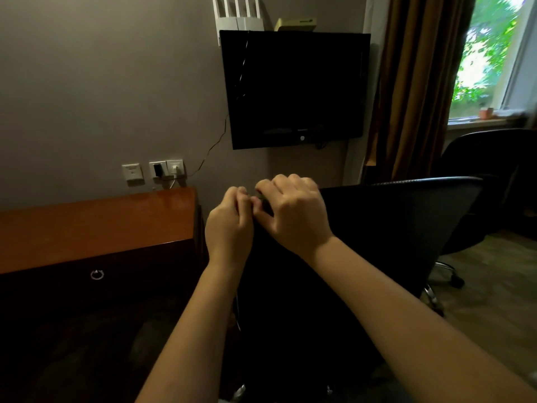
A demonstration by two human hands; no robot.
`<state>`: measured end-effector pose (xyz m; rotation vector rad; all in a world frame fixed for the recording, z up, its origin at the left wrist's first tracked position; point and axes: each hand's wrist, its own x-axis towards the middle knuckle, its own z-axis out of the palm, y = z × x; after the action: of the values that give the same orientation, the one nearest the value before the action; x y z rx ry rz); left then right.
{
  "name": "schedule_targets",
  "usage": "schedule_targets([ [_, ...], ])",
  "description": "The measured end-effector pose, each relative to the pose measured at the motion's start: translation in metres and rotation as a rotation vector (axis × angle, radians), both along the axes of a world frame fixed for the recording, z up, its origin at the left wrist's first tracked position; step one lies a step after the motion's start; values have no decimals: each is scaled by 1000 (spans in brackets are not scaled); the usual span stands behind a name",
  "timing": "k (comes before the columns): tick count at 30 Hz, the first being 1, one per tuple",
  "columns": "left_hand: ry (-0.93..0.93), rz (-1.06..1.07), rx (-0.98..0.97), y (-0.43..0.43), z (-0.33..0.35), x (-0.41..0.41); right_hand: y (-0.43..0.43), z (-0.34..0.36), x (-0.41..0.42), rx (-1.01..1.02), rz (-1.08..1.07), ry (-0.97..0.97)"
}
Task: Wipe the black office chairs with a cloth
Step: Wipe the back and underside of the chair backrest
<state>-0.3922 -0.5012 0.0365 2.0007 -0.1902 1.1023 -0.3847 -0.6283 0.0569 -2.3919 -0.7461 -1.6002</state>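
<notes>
Both forearms entered from the bottom edge, left forearm (197, 315) and right forearm (406, 315), bare, converging toward the upper left corner of the near black office chair (392, 216). We logged its backrest as facing us and filling the centre, so it hid the floor straight ahead and part of a second black chair (488, 158) near the window (491, 53). A wooden worktop (96, 228) stood just beside the near chair's left edge, with a ring pull (97, 274) on its dark front. On the wall behind it we noted sockets (157, 170), a dark television (293, 88), a white router (236, 16) above it and a brown curtain (412, 91) to the right.

Left hand (229, 222): back toward us, fingers (239, 196) curled, tips against the right thumb; we could not tell whether it held anything. Right hand (293, 210): knuckles up, fingers (279, 181) curled, pinching a bit of dark material (263, 199) at the backrest's top edge. Cloth or chair trim, we could not tell.
</notes>
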Motion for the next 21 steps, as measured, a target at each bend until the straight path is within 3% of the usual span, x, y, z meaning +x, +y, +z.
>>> schedule_targets([
  [6, -68, 98, 35, -29, 0, 4, -96, 2, 5, 151, 93, 35],
  [13, -141, 86, 94, -47, 2, 0, -238, -2, 41, 403, -35, 74],
  [21, -164, 78, 69, -32, -6, 2, -240, 5, 56, 558, -84, 70],
])
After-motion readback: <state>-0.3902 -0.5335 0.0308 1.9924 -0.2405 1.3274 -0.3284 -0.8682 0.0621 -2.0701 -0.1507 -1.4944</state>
